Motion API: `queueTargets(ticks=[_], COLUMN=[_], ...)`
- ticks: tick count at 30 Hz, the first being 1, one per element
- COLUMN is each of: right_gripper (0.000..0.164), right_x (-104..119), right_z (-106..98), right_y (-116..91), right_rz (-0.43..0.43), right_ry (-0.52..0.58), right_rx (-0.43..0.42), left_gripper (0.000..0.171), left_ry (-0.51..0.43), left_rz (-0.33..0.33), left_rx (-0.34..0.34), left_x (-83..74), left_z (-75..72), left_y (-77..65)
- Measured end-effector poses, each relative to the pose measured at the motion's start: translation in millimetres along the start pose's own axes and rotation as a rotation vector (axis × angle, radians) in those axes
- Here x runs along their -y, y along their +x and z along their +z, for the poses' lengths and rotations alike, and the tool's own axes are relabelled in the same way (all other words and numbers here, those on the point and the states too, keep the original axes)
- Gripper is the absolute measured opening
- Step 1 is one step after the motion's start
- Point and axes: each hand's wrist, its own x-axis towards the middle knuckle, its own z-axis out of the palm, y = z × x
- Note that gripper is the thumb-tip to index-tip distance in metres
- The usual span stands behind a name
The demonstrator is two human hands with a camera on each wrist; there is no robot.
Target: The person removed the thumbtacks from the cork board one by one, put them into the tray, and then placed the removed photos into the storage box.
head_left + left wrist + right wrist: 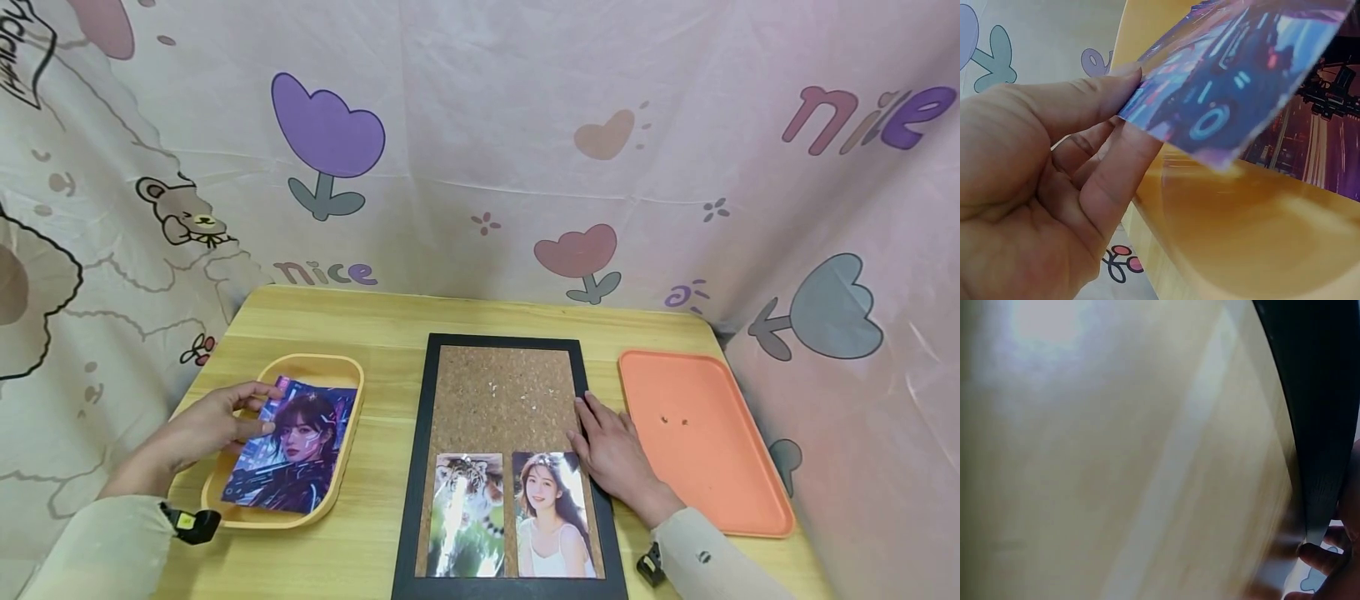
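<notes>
My left hand (pixel 210 427) pinches the left edge of a glossy picture card (pixel 303 450) with a purple-blue futuristic portrait. The card is held over a yellow tray (pixel 330 368). In the left wrist view, a second dark purple picture (pixel 1322 147) lies lower, inside the tray. My right hand (pixel 621 457) rests on the right side of a black-framed cork board (pixel 502 421), its fingertips over the frame. Two photos lie side by side on the board's near half: a tiger photo (pixel 465 517) and a portrait in a white top (pixel 558 533).
Several tiny pale bits (pixel 493 389) dot the cork above the photos. To the right, an orange tray (pixel 712 475) holds two tiny items (pixel 674 421). A printed curtain (pixel 465 150) hangs behind and beside the wooden table (pixel 382 400).
</notes>
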Motion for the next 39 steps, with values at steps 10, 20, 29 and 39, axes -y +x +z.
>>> queueTargets(ticks=[10, 20, 29, 39], right_gripper=[0.062, 0.062, 0.062, 0.061], right_x=[-0.7, -1.1, -0.9, -1.4], right_z=[1.4, 2.9, 1.8, -0.2], right_y=[0.8, 0.5, 0.7, 1.2], right_rz=[0.003, 0.005, 0.001, -0.019], right_ry=[0.004, 0.005, 0.000, -0.012], right_rx=[-0.001, -0.005, -0.008, -0.025], left_gripper=[0.056, 0.047, 0.037, 0.017], left_ry=[-0.012, 0.076, 0.231, 0.461], left_rz=[0.005, -0.021, -0.030, 0.261], left_rx=[-0.016, -0.023, -0.143, -0.302], left_x=[-3.6, -15.4, -44.0, -92.8], left_z=[7.6, 1.4, 11.8, 90.4], left_y=[-0.6, -7.4, -19.5, -27.3])
